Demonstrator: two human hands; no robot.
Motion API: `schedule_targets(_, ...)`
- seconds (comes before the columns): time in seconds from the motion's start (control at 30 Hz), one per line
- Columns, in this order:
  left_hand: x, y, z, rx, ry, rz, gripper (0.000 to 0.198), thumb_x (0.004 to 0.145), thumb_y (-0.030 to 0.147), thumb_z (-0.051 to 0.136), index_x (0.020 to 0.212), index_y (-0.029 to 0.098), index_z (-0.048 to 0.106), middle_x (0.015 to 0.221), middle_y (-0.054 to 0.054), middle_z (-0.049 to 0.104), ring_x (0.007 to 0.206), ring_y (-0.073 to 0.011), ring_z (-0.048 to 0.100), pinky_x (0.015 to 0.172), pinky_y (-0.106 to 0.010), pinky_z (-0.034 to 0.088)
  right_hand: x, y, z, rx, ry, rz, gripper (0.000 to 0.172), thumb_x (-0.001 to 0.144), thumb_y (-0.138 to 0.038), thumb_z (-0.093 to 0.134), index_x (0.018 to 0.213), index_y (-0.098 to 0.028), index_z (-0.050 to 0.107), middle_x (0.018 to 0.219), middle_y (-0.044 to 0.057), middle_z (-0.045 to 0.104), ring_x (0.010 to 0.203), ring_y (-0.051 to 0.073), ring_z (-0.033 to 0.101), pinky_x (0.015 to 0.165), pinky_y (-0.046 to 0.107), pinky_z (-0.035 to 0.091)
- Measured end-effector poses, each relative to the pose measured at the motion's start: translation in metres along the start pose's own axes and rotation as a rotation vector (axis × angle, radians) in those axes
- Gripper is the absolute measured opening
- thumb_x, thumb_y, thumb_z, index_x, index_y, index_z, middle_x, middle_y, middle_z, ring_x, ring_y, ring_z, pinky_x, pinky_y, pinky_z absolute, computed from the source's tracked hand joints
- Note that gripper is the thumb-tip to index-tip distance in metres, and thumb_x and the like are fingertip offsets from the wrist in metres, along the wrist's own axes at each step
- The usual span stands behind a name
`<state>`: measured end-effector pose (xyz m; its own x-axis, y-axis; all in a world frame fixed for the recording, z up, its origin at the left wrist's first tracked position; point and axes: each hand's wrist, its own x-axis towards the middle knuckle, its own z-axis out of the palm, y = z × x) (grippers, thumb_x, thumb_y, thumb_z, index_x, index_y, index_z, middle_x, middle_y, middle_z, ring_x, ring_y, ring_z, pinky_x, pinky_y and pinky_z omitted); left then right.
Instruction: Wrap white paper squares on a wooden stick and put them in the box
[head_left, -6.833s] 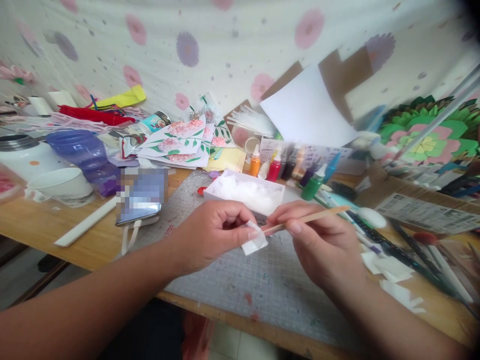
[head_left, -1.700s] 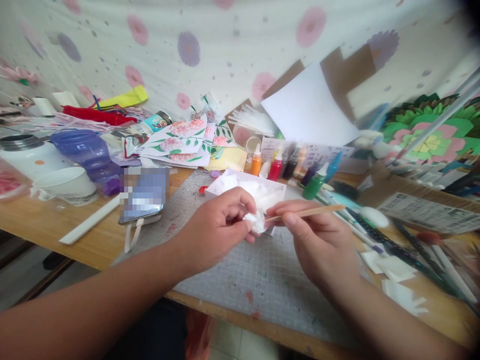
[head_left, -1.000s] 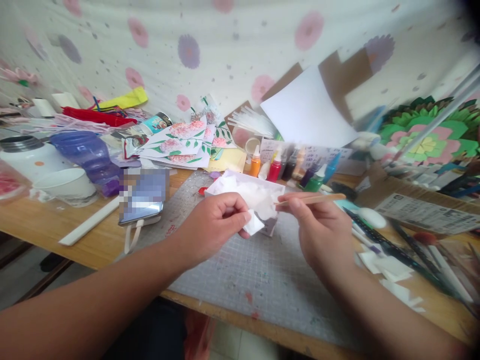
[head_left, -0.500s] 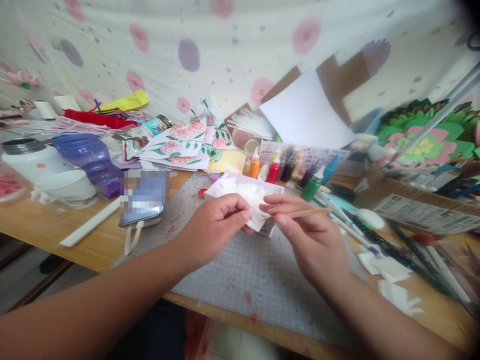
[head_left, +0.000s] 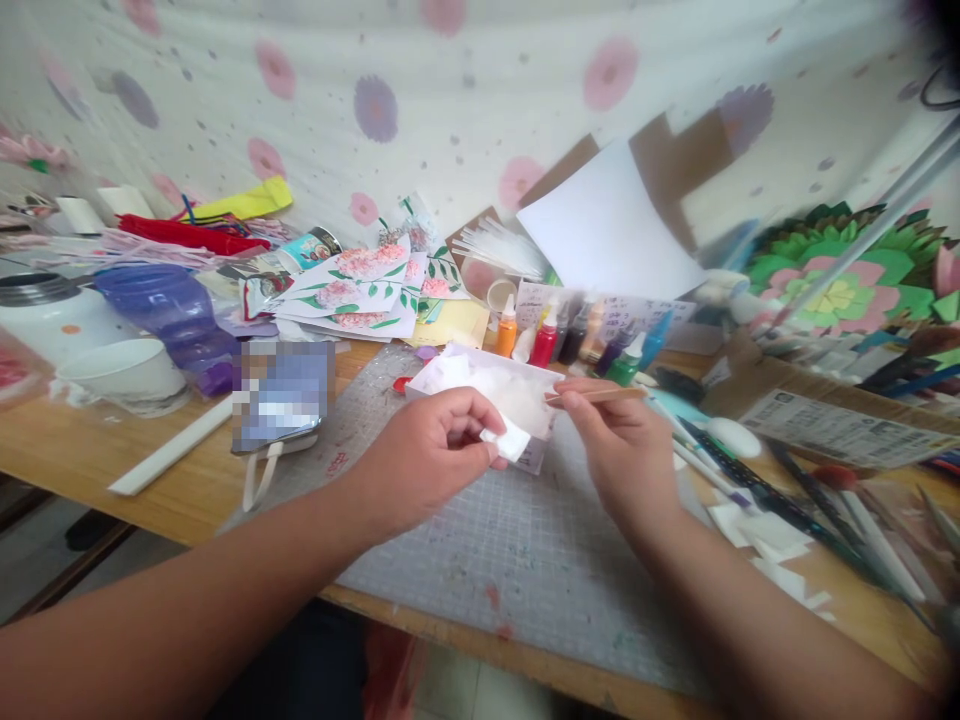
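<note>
The left hand's [head_left: 431,455] grip pinches a small white paper square [head_left: 511,441] between thumb and fingers, its free end pointing toward the other hand. The right hand's [head_left: 622,440] grip pinches a flat wooden craft stick [head_left: 604,396], held nearly level — its tip near the paper but apart from it. Both are at the near side of an open white box [head_left: 534,459] heaped with fluffy white filling [head_left: 472,376]; whether the stick's tip touches the filling I cannot tell. The paper looks thin, so a hard prod could crease or tear it, and a slack pinch might drop it into the filling, where white on white would be hard to spot. The box rests on a grey cutting mat [head_left: 487,565], just before squeeze bottles, orange [head_left: 506,330] and red [head_left: 544,340] — a backward bump on the box could tip them. Farther right, white paper scraps [head_left: 765,535] lie on the wooden tabletop [head_left: 171,507], probably light enough for a brushing forearm to scatter
</note>
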<state>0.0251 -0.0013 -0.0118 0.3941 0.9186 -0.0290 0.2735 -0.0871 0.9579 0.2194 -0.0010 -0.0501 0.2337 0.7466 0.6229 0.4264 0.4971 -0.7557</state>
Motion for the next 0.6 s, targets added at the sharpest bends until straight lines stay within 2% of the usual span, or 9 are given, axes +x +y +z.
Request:
schedule_targets(0.1,0.000,-0.001,0.000,-0.011,0.000,0.022,0.010,0.075,0.019,0.061,0.084,0.020,0.057,0.073,0.001,0.070,0.076,-0.0180,0.069,0.067,-0.027,0.047,0.001,0.001,-0.003,-0.041,0.025,-0.085,0.007,0.082,-0.023,0.066,0.078,-0.023,0.072,0.092,0.005,0.073,0.099,0.023,0.066,0.092,0.047,0.051)
schedule_targets(0.17,0.000,-0.001,0.000,-0.021,-0.009,0.024,0.010,0.076,0.019,0.061,0.085,0.020,0.056,0.073,0.001,0.069,0.075,-0.0170,0.069,0.067,-0.027,0.047,-0.001,-0.006,-0.006,0.016,0.020,-0.144,0.008,0.082,-0.020,0.065,0.082,-0.025,0.072,0.096,0.004,0.072,0.102,0.023,0.065,0.094,0.046,0.050)
schedule_targets(0.2,0.000,0.000,0.001,-0.025,-0.014,0.021,0.010,0.076,0.019,0.061,0.084,0.019,0.056,0.073,0.001,0.069,0.074,-0.0166,0.069,0.068,-0.027,0.048,-0.002,-0.012,-0.007,0.079,-0.006,-0.171,0.011,0.083,-0.018,0.064,0.084,-0.025,0.072,0.098,0.004,0.072,0.101,0.022,0.065,0.094,0.045,0.050)
schedule_targets(0.27,0.000,0.000,0.001,-0.030,-0.024,0.015,0.010,0.076,0.018,0.061,0.084,0.019,0.056,0.071,0.001,0.068,0.074,-0.0162,0.068,0.069,-0.028,0.048,-0.006,-0.024,-0.008,0.192,-0.142,-0.182,0.014,0.084,-0.017,0.063,0.088,-0.026,0.072,0.097,0.003,0.073,0.098,0.021,0.067,0.090,0.043,0.053)
schedule_targets(0.37,-0.001,0.002,0.001,-0.025,-0.037,0.017,0.011,0.076,0.020,0.063,0.086,0.019,0.057,0.072,0.001,0.067,0.074,-0.0167,0.067,0.071,-0.030,0.048,-0.011,-0.036,-0.007,0.202,-0.278,-0.180,0.015,0.084,-0.015,0.064,0.086,-0.026,0.074,0.087,0.003,0.076,0.093,0.021,0.069,0.084,0.040,0.056)
schedule_targets(0.6,-0.002,0.002,0.001,-0.091,-0.077,0.049,0.014,0.078,0.015,0.062,0.087,0.020,0.053,0.070,0.003,0.066,0.072,-0.0133,0.065,0.070,-0.026,0.047,-0.012,-0.036,-0.003,0.223,-0.263,-0.138,0.016,0.082,-0.013,0.066,0.082,-0.026,0.075,0.081,0.002,0.077,0.085,0.018,0.071,0.079,0.034,0.058)
